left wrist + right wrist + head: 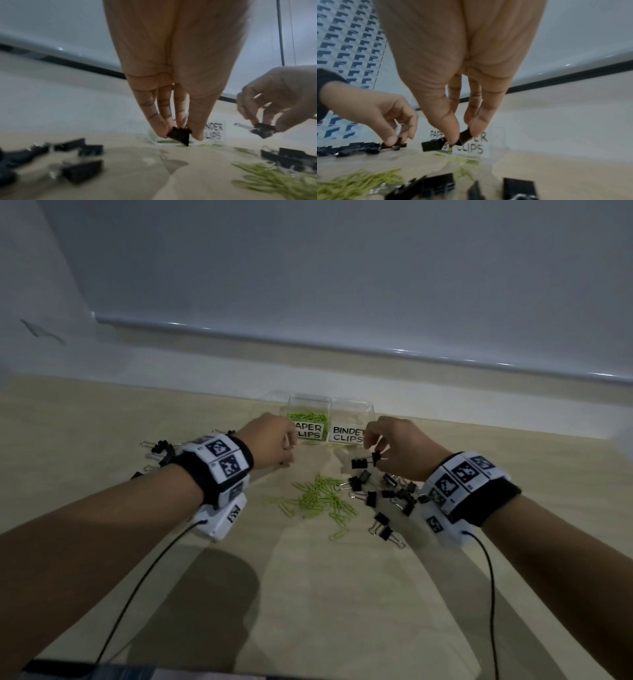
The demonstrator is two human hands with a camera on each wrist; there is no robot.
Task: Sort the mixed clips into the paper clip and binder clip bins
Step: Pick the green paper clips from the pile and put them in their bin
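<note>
Two clear bins stand at the back of the table: the paper clip bin (pixel 310 405), holding green paper clips, and the binder clip bin (pixel 352 409). My left hand (pixel 274 441) hovers in front of the paper clip bin and pinches a black binder clip (pixel 179 136) by its wire handles. My right hand (pixel 394 446) is in front of the binder clip bin and pinches another black binder clip (pixel 465 136), seen also in the head view as the small binder clip (pixel 376 457). A pile of green paper clips (pixel 320 498) lies between my wrists.
Loose black binder clips (pixel 383 494) lie under and left of my right wrist; more binder clips (pixel 161 448) lie behind my left wrist. A wall with a ledge (pixel 342 340) rises behind the bins. Bare tabletop (pixel 308 594) stretches toward me.
</note>
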